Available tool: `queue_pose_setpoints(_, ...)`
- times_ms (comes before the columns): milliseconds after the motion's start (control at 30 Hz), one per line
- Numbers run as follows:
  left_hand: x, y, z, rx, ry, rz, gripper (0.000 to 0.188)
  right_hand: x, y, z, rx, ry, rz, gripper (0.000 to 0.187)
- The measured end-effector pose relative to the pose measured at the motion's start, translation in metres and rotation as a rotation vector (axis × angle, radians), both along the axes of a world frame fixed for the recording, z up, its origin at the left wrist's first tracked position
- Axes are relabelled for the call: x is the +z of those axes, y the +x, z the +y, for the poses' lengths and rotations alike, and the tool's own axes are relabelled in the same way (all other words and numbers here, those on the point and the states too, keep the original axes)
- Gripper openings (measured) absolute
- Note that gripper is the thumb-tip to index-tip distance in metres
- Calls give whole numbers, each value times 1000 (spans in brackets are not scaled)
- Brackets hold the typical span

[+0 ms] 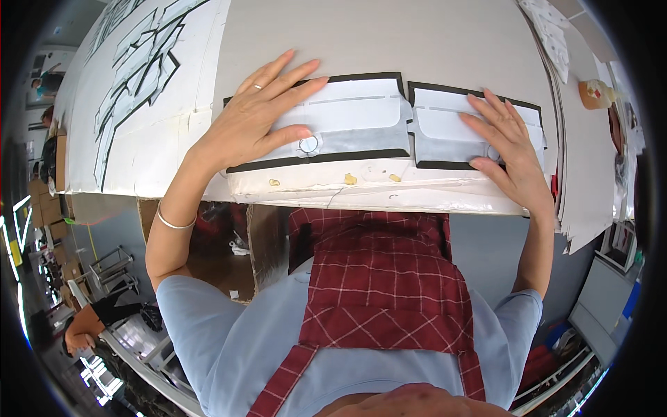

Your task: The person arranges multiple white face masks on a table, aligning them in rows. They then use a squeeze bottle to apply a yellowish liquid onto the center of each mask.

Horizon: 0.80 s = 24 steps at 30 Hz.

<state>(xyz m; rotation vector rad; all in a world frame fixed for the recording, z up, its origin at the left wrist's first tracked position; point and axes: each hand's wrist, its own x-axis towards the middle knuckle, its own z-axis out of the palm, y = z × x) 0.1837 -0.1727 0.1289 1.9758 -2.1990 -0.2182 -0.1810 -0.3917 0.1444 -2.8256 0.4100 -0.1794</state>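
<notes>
Two flat white panels with black borders lie side by side on the table in front of me. Across the left end of the left panel (pixel 361 111) rests my left hand (pixel 267 104), its fingers spread and its thumb beside a small drawn circle. My right hand (pixel 507 142) lies on the right part of the other panel (pixel 445 115), fingers apart and pointing up and left. Faint lines run along both panels, and a narrow gap separates them. Neither hand grips anything. The palms hide parts of the panels' outer ends.
Black-edged white pieces (pixel 149 59) lie in a group at the left. Small yellowish scraps (pixel 350 179) sit near the table's front edge. At the far right stands a container with orange-brown contents (pixel 596 94), beyond stacked grey sheets (pixel 580 153). Cardboard boxes (pixel 229 271) stand below the table.
</notes>
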Motion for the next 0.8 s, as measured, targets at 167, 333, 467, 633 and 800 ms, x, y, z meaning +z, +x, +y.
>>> queue_pose_setpoints(167, 7, 10, 12, 39, -16, -14, 71, -2, 0, -1, -13, 13, -25, 56)
queue_pose_setpoints(333, 8, 24, 18, 105, -36, -54, 67, -2, 8, -1, -62, 25, -56, 51)
queue_pose_setpoints(467, 9, 25, 12, 95, -8, 29, 63, -5, 16, -8, -54, -1, -89, 48)
queue_pose_setpoints(633, 8, 17, 2, 70, -10, 41, 60, -5, 25, -12, -3, 33, -92, 48)
queue_pose_setpoints(800, 5, 13, 2, 67, -15, 45, 60, -9, 40, -11, 42, 73, -110, 49)
